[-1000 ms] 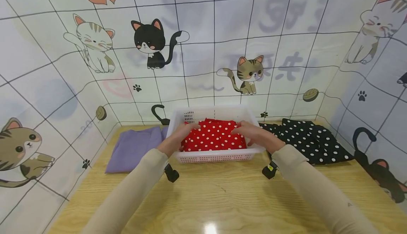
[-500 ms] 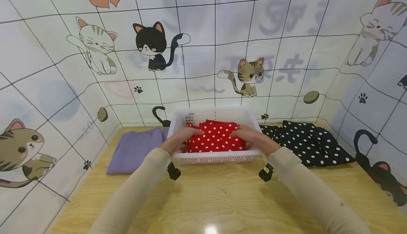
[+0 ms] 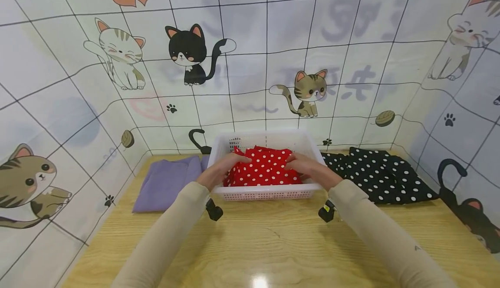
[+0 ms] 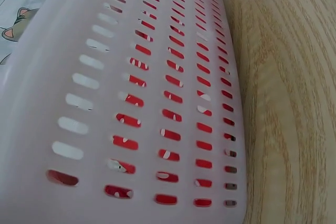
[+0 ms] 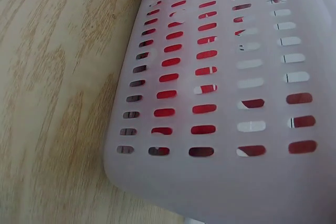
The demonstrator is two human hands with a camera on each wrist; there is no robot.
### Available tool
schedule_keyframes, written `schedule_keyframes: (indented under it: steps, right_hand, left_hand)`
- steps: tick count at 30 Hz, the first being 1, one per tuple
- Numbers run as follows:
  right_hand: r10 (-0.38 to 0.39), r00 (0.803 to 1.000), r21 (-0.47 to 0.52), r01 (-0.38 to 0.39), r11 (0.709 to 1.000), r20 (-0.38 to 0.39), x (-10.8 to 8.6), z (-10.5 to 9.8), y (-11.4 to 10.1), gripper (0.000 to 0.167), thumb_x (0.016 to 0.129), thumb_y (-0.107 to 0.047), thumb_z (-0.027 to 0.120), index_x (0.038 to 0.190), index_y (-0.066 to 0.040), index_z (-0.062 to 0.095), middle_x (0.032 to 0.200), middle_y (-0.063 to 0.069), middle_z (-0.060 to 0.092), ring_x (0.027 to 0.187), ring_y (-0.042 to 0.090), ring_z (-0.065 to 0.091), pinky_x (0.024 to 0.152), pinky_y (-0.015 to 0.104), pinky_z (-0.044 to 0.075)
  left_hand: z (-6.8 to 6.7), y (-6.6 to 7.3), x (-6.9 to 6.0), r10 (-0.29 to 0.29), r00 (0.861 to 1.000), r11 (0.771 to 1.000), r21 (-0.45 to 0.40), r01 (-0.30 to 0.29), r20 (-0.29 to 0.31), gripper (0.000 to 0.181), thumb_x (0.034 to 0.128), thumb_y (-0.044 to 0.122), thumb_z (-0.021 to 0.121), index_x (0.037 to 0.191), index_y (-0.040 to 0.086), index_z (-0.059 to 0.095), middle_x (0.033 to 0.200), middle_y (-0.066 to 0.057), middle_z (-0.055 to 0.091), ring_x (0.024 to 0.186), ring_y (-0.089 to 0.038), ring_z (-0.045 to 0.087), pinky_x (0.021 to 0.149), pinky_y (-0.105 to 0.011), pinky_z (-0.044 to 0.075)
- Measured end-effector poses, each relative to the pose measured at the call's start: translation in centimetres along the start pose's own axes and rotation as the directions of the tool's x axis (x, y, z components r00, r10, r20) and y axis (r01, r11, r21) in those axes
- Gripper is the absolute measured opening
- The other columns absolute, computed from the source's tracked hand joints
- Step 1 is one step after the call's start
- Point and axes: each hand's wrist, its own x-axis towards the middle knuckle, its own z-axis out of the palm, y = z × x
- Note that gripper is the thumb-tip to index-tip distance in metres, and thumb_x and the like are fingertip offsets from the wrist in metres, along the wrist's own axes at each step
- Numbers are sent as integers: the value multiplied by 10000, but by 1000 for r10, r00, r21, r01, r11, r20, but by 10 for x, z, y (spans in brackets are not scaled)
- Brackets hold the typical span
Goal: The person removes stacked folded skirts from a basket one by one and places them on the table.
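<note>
In the head view a white plastic basket [image 3: 265, 193] with slotted walls stands by the back wall. A folded red cloth [image 3: 269, 168] with white dots lies in it. My left hand [image 3: 223, 168] reaches over the basket's left end and grips the cloth's left side, thumb on top. At the right end my right hand [image 3: 312, 168] grips the other side the same way. The fingertips of both hands are partly hidden by cloth and basket. Both wrist views show only the basket wall [image 4: 105, 129], with red cloth [image 5: 164, 112] visible through its slots, and no hand.
A folded purple cloth [image 3: 168, 183] lies left of the basket on the wooden table [image 3: 269, 236]. To the right is a black cloth [image 3: 383, 177] with white dots. Cat-patterned wall sheeting [image 3: 250, 62] encloses the back and sides. A black wrist-camera block [image 3: 214, 212] hangs below the left sleeve.
Both hands have closed in slightly on the red cloth from its two sides. Its left end has bunched up, with a small corner now standing near the left hand. The basket stays put.
</note>
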Motion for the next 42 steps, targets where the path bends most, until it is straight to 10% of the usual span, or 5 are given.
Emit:
schedule_keyframes:
  steps: [8,42]
  right_hand:
    - [-34,998,14,34,999,44,4,-1,0,517,954,-182,665,1436,-79,507,1549,208,412,1385,406,424,1110,552,482]
    - [-150,989,90,148,985,16,6,-5,2,505,923,-120,648,1424,-80,595,1617,213,325,1417,404,353,1100,487,478]
  left_hand:
    - [0,-2,1,9,995,997,73,-2,-100,625,901,254,732,1448,118,464,1480,-122,471,1394,-347,413,1178,-593,381]
    - [7,-5,2,82,989,946,321,-38,-123,598,869,119,760,1442,89,594,1469,-154,542,1306,-336,498,1153,-532,432]
